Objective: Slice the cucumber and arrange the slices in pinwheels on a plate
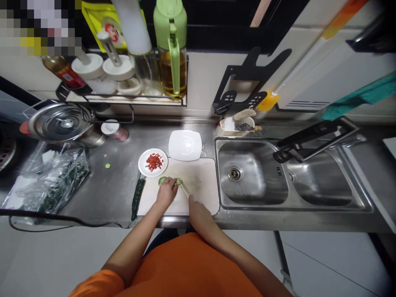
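No text you can read, red-and-white emblem [111, 32] on the yellow packet [95, 14] blurred, faint mark [206, 163] on your cutting board [202, 187] too small

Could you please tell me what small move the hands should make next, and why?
Probably ease the left hand slightly away from the blade before any further cut. It appears to steady the cut cucumber on the cutting board, and the knife in the right hand reaches up to that cucumber, very near the left hand.

Metal counter [103, 192], cutting board [206, 187] (rounded corners), bagged greens [72, 178], small jar [119, 133]
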Motion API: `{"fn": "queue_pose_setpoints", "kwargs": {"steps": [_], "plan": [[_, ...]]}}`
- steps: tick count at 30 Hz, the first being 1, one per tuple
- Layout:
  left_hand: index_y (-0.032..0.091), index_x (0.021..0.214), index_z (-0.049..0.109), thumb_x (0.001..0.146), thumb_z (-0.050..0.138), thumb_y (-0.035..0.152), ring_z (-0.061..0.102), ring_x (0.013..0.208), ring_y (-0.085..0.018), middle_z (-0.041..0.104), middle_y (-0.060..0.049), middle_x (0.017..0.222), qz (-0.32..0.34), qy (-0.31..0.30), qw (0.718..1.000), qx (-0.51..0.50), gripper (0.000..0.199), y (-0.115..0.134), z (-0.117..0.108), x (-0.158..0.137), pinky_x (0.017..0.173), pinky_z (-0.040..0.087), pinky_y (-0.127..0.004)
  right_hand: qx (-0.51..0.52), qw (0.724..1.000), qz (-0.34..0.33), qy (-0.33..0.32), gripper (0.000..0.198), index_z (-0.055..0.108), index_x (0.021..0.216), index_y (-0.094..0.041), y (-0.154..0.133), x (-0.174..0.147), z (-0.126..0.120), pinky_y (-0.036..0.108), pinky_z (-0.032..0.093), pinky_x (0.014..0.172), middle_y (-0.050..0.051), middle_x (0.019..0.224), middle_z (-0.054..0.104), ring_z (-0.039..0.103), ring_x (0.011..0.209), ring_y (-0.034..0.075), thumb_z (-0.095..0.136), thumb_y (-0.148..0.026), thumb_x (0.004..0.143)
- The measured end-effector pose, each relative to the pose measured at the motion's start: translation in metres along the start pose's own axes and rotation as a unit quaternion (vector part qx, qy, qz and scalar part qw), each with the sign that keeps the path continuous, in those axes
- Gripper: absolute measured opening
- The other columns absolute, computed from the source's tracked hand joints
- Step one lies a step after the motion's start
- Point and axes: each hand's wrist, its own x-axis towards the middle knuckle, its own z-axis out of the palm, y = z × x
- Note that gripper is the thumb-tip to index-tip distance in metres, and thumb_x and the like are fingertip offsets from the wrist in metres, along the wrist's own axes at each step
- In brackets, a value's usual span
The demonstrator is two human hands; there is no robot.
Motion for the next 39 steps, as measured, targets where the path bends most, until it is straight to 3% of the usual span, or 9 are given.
{"fn": "queue_pose_setpoints", "kwargs": {"steps": [8, 28, 39], "plan": [[0.018, 0.106, 0.064, 0.084, 0.049, 0.021, 0.055, 0.085, -0.019, 0.061, -0.008, 0.091, 0.024, 0.025, 0.999, 0.013, 0.027, -0.005, 0.004, 0.0, 0.08, 0.043, -0.031, 0.008, 1.0, 0.006, -0.011, 0.047, 0.037, 0.132, -0.007, -0.004, -0.001, -0.007, 0.031, 0.047, 0.073, 0.021, 0.1, 0.065, 0.064, 0.094, 0.026, 0.029, -0.002, 0.086], [0.017, 0.104, 0.065, 0.086, 0.048, 0.023, 0.055, 0.085, -0.019, 0.06, -0.008, 0.089, 0.017, 0.01, 1.0, 0.012, 0.025, 0.0, -0.001, 0.002, 0.079, 0.043, -0.03, 0.028, 1.0, 0.011, -0.008, 0.04, 0.044, 0.122, -0.01, -0.003, 0.005, -0.003, 0.031, 0.047, 0.074, 0.019, 0.099, 0.066, 0.064, 0.095, 0.025, 0.028, -0.001, 0.086], [0.018, 0.103, 0.064, 0.083, 0.049, 0.02, 0.056, 0.086, -0.019, 0.061, -0.008, 0.091, 0.009, 0.011, 1.0, 0.01, 0.025, -0.002, 0.003, 0.003, 0.08, 0.043, -0.031, 0.064, 0.997, 0.027, -0.038, 0.043, 0.042, 0.123, -0.01, -0.003, 0.009, -0.005, 0.032, 0.046, 0.073, 0.018, 0.1, 0.066, 0.063, 0.097, 0.025, 0.029, 0.0, 0.083]]}}
